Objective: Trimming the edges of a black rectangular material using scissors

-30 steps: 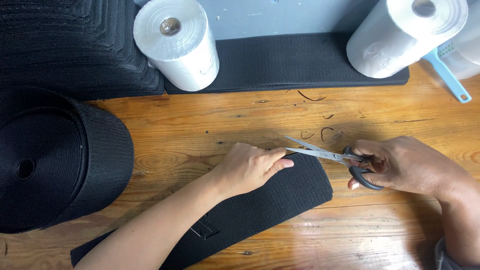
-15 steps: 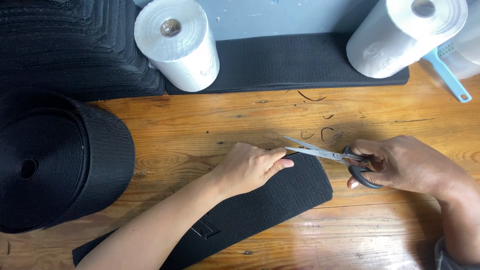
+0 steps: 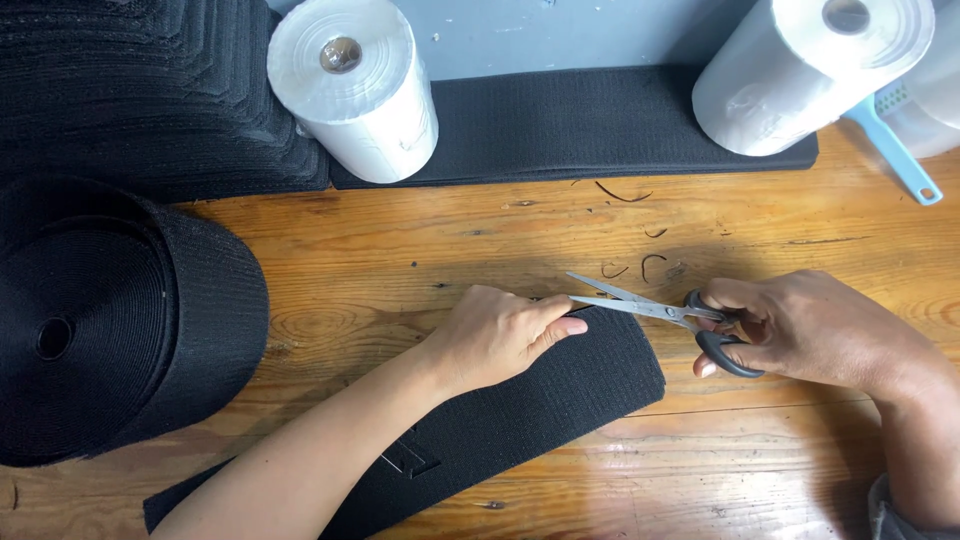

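A wide strip of black elastic webbing (image 3: 560, 400) lies diagonally across the wooden table (image 3: 400, 250). My left hand (image 3: 500, 335) presses flat on the strip's upper edge, fingers pointing right. My right hand (image 3: 810, 330) grips a pair of black-handled scissors (image 3: 660, 312). The blades are slightly apart, tips pointing left at the strip's top edge right by my left fingertips.
A big roll of black webbing (image 3: 110, 320) stands at the left. Folded black webbing (image 3: 150, 90) and a flat black band (image 3: 600, 125) line the back, with two white rolls (image 3: 350, 85) (image 3: 800, 70) on them. A light blue handle (image 3: 900, 160) lies far right. Small black trimmings (image 3: 640, 260) dot the wood.
Almost nothing has moved. The scissor blades stay at the strip's edge and both hands hold their places.
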